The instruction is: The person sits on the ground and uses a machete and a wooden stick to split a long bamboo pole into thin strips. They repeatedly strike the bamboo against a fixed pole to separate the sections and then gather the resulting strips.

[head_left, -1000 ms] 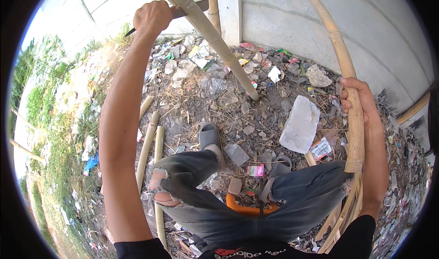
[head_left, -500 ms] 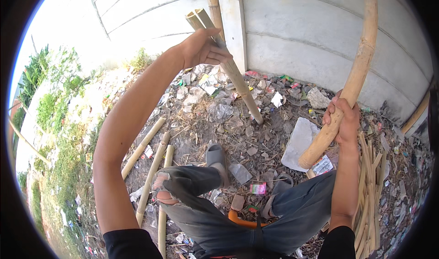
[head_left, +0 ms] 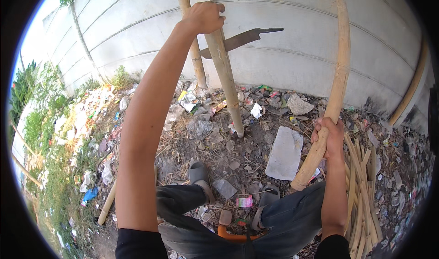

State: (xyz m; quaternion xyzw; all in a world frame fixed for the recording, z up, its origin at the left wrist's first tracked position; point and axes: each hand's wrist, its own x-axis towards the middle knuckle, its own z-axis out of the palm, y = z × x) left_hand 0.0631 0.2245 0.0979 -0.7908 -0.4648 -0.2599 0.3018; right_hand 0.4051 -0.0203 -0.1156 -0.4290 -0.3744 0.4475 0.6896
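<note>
My left hand (head_left: 204, 17) is closed around the upper part of a bamboo pole (head_left: 228, 83), which stands nearly upright with its foot on the littered ground. A dark metal blade (head_left: 244, 40) with a narrow tang lies crosswise in the bamboo just below that hand, sticking out on both sides. How deep it sits is hard to make out. In my right hand (head_left: 330, 138), the fingers wrap the lower part of a thick, slightly bent wooden pole (head_left: 340, 71), whose cut end hangs near my knee and whose top runs out of view.
Ahead stands a grey panel wall (head_left: 292, 21), with another bamboo pole (head_left: 195, 53) leaning on it. A flat pale slab (head_left: 284, 153) lies before my feet. Split bamboo strips (head_left: 361, 199) are piled at the right. An orange piece (head_left: 228, 234) shows between my legs.
My left hand has gone up the bamboo pole, which stands steeper, and the blade now shows across it. My right hand still holds the thick pole, slightly lower. The view has shifted.
</note>
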